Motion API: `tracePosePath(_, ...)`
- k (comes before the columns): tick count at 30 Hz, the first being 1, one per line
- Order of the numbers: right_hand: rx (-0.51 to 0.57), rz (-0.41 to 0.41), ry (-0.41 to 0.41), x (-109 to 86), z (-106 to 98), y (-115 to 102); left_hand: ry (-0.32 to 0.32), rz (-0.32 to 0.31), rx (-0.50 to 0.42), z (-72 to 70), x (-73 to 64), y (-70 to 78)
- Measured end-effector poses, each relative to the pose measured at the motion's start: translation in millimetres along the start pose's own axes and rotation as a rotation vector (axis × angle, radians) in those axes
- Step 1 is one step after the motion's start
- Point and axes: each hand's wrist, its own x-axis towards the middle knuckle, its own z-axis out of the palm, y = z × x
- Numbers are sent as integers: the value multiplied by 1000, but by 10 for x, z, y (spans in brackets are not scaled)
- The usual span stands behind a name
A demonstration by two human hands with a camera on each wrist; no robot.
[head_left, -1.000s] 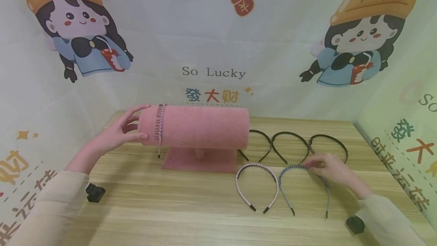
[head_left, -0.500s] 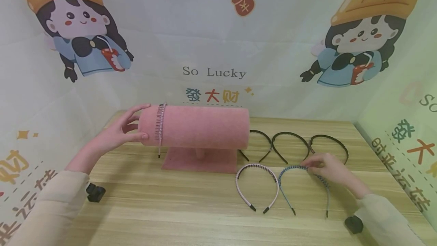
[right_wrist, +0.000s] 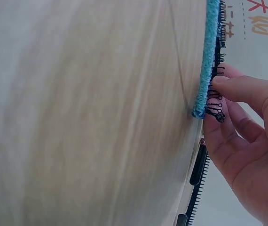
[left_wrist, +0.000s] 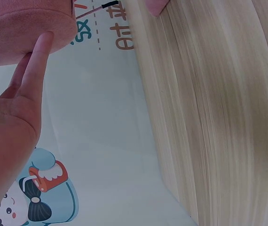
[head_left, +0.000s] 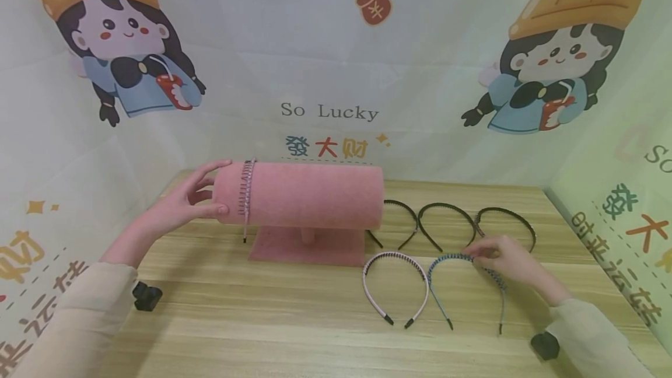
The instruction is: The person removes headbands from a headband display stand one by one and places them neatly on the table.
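Observation:
In the head view, a pink padded headband stand (head_left: 304,194) with a horizontal roll stands on the table. My left hand (head_left: 173,209) holds the roll's left end, thumb at the front and fingers over the back. A lilac toothed headband (head_left: 245,191) sits around the roll near that hand. To the right, my right hand (head_left: 509,261) pinches the top of a blue toothed headband (head_left: 452,256). The right wrist view shows thumb and fingers at the teeth of this headband (right_wrist: 208,56). Beside it lies a pale pink headband (head_left: 367,287).
Behind the blue headband, several dark headbands (head_left: 446,206) lie in a row, one partly hidden by the roll. Small black blocks sit at the left (head_left: 147,296) and right (head_left: 546,346) of the wooden table (head_left: 262,325). A printed cloth (head_left: 420,74) hangs around the back and sides.
The right leg of the blue headband shifts very slightly in my right hand's pinch. My left hand and the stand stay in place.

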Motion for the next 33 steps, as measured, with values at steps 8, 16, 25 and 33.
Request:
tracePosePath(8,36,-10,-8,-24,-6,-1,3,7,7,1,6,5)
tracePosePath(16,41,-18,-18,-58,-19,31,8,-7,18,0,-1,-5)
tracePosePath(25,56,-27,-22,-73,-26,13,10,-10,21,0,-2,-18)
tracePosePath(33,78,43,-40,-67,-69,1,7,-9,18,1,-4,-23)
